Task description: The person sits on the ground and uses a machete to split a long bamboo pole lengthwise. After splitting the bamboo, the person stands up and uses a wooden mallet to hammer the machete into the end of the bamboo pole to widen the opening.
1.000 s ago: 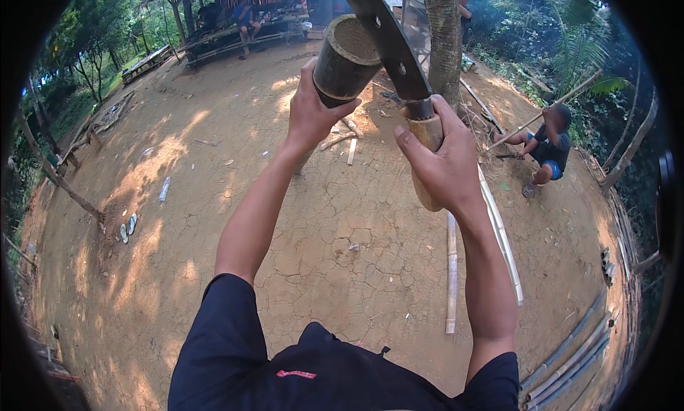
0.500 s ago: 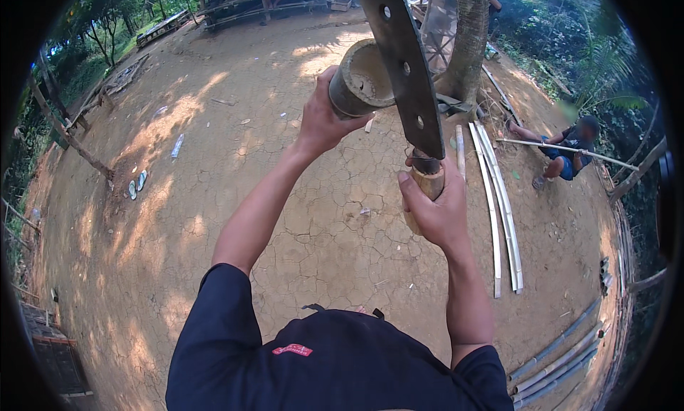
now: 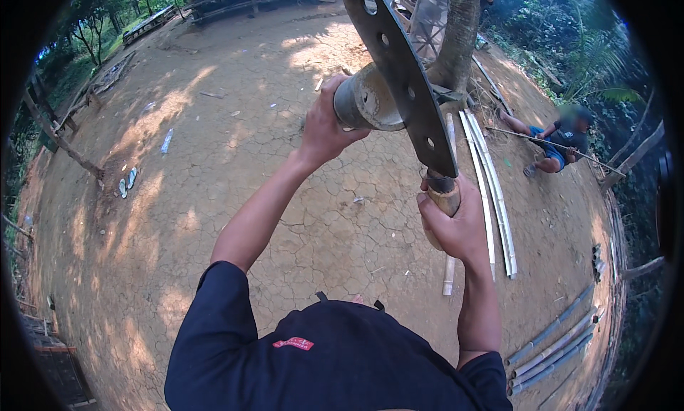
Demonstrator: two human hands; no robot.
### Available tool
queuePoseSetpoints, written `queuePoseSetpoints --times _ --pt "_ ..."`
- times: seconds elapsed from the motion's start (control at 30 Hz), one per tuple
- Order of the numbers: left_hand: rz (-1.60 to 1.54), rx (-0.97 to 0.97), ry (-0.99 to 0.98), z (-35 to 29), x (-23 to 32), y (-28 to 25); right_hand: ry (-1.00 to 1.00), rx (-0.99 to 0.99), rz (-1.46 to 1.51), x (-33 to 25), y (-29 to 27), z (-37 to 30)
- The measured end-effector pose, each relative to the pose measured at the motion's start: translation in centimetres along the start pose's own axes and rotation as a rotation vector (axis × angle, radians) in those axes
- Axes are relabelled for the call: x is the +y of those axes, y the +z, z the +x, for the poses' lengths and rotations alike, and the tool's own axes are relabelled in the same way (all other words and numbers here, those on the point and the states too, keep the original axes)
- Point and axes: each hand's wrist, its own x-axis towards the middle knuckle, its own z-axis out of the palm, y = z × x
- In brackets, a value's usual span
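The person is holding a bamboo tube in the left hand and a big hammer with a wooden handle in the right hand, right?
Not quite. The right hand holds a big knife by its wooden handle, not a hammer: the head view shows a long flat blade with holes in it. The left hand does hold the bamboo tube.

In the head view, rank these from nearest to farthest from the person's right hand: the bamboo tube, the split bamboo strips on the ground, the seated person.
From the right hand:
1. Bamboo tube, up-left, in the left hand.
2. Split bamboo strips, on the ground to the right.
3. Seated person, far right.
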Motion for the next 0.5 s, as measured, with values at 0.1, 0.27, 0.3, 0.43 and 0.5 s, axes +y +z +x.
queuePoseSetpoints --times 0.1,0.27,0.3,0.43,0.5 --pt "0.016 0.013 0.042 -0.5 0.1 0.0 -0.001 -0.003 -0.012 0.3 0.0 -0.4" --pt "-0.053 0.004 0.007 -1.1 -0.5 -0.2 0.022 -0.025 -0.023 0.2 0.3 -0.7" --pt "-0.037 0.007 0.004 -1.4 -0.4 -0.4 0.033 -0.036 -0.042 0.0 0.2 -0.9" --pt "-0.005 0.038 0.053 -1.3 0.4 -0.3 0.052 -0.015 -0.027 0.1 0.1 -1.2" --pt "-0.004 0.046 0.063 -1.2 0.4 -0.3 0.032 -0.003 -0.028 -0.1 0.1 -1.1"
